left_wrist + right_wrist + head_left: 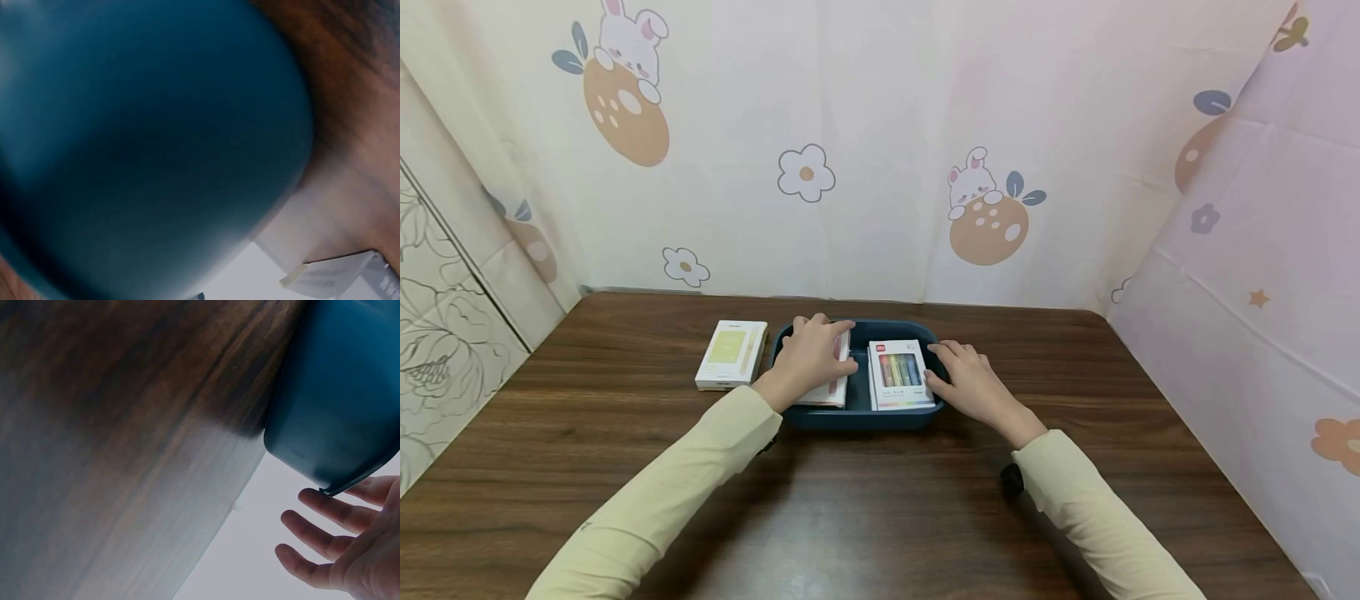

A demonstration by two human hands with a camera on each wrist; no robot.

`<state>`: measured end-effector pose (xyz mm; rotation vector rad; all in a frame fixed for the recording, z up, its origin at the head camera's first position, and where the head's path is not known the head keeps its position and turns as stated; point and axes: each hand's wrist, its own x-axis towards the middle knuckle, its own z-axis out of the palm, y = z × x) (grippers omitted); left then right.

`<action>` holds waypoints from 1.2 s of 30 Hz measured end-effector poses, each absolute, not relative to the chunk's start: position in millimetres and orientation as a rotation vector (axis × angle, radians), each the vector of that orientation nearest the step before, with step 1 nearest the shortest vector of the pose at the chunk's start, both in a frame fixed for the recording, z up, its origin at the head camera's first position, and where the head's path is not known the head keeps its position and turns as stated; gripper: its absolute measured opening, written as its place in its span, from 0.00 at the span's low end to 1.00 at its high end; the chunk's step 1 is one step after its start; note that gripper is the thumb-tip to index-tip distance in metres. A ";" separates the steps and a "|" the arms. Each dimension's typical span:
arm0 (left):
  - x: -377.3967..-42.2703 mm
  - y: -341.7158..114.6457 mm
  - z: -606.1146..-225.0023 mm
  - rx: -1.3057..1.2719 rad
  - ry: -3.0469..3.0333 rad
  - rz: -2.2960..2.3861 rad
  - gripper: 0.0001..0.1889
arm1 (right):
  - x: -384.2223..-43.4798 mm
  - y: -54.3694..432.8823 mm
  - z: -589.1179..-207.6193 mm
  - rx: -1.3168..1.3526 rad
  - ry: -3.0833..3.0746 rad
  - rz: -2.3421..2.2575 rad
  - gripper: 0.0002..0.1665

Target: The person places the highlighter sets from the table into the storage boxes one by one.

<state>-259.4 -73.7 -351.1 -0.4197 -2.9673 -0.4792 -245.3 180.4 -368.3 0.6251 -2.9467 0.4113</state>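
Observation:
A dark blue plastic basket (861, 421) sits on the table in the head view. Inside it on the right lies a white box with colored sticks pictured on its front (901, 377). On the left, a white and reddish box (827, 394) is partly hidden under my left hand (808, 354), whose thumb and fingers are spread above it. My right hand (973, 379) is at the basket's right rim, thumb near the colored-stick box. In the right wrist view its fingers (312, 534) are loosely extended beside the rim. The left wrist view shows the basket's outer wall (156, 137), but no hand.
A white and yellow-green box (730, 356) lies on the wooden table (850, 517) just left of the basket. Behind the table hangs a curtain (880, 225) with rabbit and flower prints.

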 end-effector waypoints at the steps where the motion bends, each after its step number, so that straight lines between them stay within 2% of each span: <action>1: -259.2 -73.4 -352.2 -0.419 -2.968 -0.483 0.31 | -245.3 180.4 -368.2 0.625 -2.947 0.412 0.31; 19: -263.5 -70.2 -374.3 -0.372 -3.027 -0.487 0.30 | -244.7 179.7 -368.0 0.626 -2.950 0.421 0.31; 36: -265.7 -67.7 -379.3 -0.381 -3.038 -0.473 0.30 | -243.9 179.9 -366.9 0.623 -2.948 0.423 0.30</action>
